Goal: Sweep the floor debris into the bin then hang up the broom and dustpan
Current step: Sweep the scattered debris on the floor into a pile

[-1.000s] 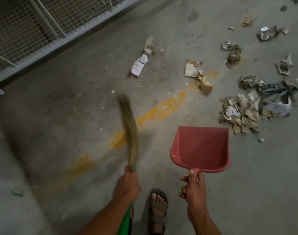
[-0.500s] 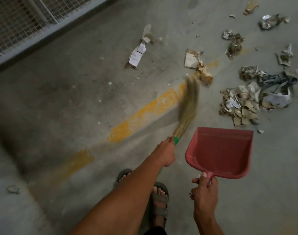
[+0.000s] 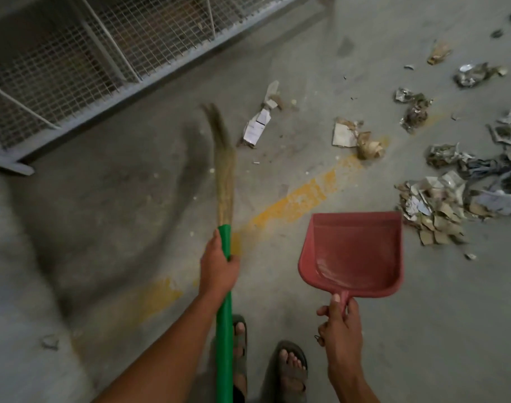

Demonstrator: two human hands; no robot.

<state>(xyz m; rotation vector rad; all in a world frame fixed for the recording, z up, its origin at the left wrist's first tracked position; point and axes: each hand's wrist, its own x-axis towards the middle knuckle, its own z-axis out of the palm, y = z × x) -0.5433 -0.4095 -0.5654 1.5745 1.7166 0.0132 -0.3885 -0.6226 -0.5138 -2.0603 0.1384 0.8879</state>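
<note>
Left hand (image 3: 219, 270) grips the grass broom (image 3: 223, 181) at its green handle top, bristles reaching far-left, probably for control. Right hand (image 3: 337, 321) pinches the red dustpan (image 3: 353, 254) handle, mouth facing the paper-scrap pile (image 3: 440, 210) far-right, ready to receive. Debris unswept on the floor (image 3: 117, 199).

The one camera sat on my head, looking forward and steeply down past my arms at the concrete floor (image 3: 364, 344). My left hand (image 3: 219, 269) and right hand (image 3: 340, 324) lay near, low in view; beyond them stood a mesh fence (image 3: 103, 53).
</note>
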